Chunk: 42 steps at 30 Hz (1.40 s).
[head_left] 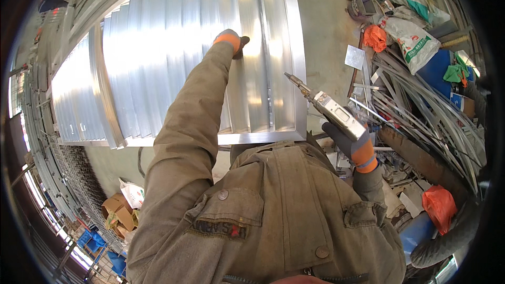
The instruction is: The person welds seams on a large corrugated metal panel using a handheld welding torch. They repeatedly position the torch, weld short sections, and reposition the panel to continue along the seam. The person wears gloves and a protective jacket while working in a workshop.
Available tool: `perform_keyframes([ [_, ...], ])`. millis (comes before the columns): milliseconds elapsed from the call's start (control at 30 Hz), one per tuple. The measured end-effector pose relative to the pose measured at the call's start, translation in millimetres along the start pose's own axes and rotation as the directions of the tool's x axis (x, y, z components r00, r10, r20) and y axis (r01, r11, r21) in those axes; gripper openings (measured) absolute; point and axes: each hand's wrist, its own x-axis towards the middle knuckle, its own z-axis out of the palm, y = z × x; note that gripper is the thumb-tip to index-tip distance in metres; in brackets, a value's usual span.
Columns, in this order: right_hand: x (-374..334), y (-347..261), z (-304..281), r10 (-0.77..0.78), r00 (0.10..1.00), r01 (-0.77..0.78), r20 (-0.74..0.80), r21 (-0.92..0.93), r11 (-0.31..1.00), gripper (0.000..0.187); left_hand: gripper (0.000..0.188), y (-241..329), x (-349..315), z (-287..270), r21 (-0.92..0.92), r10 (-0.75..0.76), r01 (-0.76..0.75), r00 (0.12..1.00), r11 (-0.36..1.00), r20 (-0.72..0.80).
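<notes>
A large silver metal louvre panel (pixel 301 73) with many overlapping slats lies in front of me. My left hand (pixel 239 44), in a dark glove with an orange cuff, reaches across and touches a slat (pixel 244 0) near the panel's right side. Most of its fingers are hidden behind the cuff and wrist. Off the panel's near right corner, my right hand (pixel 350 144), gloved alike, is wrapped round a power tool (pixel 339 115) with a pale boxy body and a narrow metal nose. The nose points up and left, over the right frame bar.
Long metal strips (pixel 421 100) lie heaped on the right, among white sacks (pixel 413 44), an orange bag (pixel 375 38) and a bucket (pixel 363 8). Another red-orange bag (pixel 440 208) lies nearer. Metal bars line the left; a cardboard box (pixel 120 210) stands at lower left.
</notes>
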Motion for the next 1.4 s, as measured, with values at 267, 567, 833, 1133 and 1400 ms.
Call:
perform_keyframes([
  [267, -3, 10, 11, 0.051, 0.998, -0.05, -0.036, 0.041, 0.998, 0.033, 0.059, 6, -9, -2, -0.133, -0.099, 0.095, 0.995, 0.987, -0.026],
  [567, 0, 15, 9, 0.016, 1.0, -0.016, -0.002, 0.027, 1.0, 0.033, 0.074, -8, 18, 6, -0.02, -0.053, 0.055, 0.994, 0.998, 0.101],
  [833, 8, -2, 5, -0.113, 0.994, 0.113, -0.011, -0.007, 0.994, 0.036, 0.071, 7, 4, -2, -0.042, -0.071, 0.077, 0.99, 0.996, 0.126],
  [1133, 10, 11, 12, -0.082, 0.997, 0.082, -0.012, 0.052, 0.995, 0.037, 0.068, -15, 29, 25, -0.181, 0.028, -0.015, 0.997, 0.983, 0.068],
  [1400, 18, 12, 14, -0.065, 0.998, 0.065, 0.022, 0.008, 0.998, 0.038, 0.07, 0, 16, 25, -0.3, -0.091, 0.131, 0.986, 0.945, 0.143],
])
